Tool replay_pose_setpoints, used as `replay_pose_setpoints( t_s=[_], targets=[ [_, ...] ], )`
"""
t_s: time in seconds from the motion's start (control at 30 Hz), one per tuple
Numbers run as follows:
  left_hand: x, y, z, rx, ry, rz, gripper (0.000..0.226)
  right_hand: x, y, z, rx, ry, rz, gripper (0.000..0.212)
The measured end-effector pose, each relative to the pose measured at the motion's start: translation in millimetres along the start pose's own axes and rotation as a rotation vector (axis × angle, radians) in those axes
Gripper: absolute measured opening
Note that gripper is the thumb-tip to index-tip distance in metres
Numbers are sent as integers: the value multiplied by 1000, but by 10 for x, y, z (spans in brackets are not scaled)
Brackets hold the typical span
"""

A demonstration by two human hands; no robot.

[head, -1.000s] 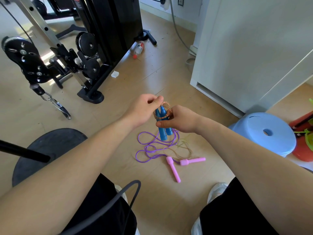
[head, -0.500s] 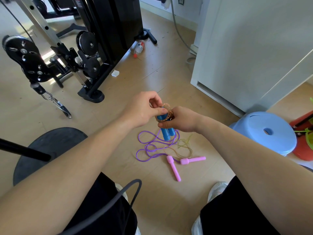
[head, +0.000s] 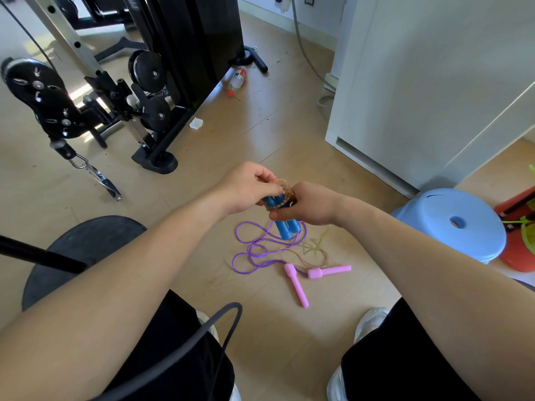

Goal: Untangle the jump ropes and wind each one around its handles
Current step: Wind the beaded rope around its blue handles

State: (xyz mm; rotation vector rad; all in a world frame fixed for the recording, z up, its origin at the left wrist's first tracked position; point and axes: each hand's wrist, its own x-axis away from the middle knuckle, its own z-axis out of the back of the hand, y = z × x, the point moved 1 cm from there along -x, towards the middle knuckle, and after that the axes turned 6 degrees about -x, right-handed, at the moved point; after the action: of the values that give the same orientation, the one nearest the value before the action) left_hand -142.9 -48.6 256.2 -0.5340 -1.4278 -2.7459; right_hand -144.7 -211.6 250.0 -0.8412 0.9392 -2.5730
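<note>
Grips the two blue handles [head: 285,230] side by side in the right hand [head: 311,205], wrapped tight round their upper halves, most likely to give the cord one firm core to coil on. Pinches the amber rope [head: 288,196] in the left hand [head: 246,185], closed on a loop just above the handle tops and touching the right hand. Reads as the last turns or the tucking-in of the loose end, going by the coils already banding the handles; hard to make out from this angle where that end actually lies. Holds the bundle up in the air, straight above the remaining work on the wooden floor [head: 260,134], presumably to keep the finished coils from snagging on it. Below, not yet wound: the purple rope [head: 260,247], sprawled in loose loops, with its two pink handles [head: 298,286] lying near each other at an angle. Crossing those loops near the handles, a thin yellowish cord [head: 314,248], so probably some untangling left to do. As for containers, only a red tub [head: 518,256] at the right edge, just beyond the blue stool [head: 451,224], with green stalk-like pieces [head: 522,227] lying across its top. Further off, a small bottle [head: 238,79] on its side, red cap on, close to the foot of the black weight machine [head: 185,39].
</note>
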Motion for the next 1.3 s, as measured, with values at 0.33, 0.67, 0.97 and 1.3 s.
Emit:
replay_pose_setpoints(
  t_s=[0.33, 0.67, 0.97, 1.3],
  targets=[
    [-23, -85, -17, -94, 27, -82, 11, -41, 50, -23, 40, 35, -9, 43],
    [-139, -233, 67, -239, 135, -28, 23, -13, -24, 114, 28, 312, 42, 34],
    [-122, -242, -25, -309, 162, -6, 10, 6, -97, 29, 145, 385, 65, 30],
    [-54, -252, -26, -274, 61, -44, 8, -22, 77, 164, 157, 414, 51, 16]
  ],
)
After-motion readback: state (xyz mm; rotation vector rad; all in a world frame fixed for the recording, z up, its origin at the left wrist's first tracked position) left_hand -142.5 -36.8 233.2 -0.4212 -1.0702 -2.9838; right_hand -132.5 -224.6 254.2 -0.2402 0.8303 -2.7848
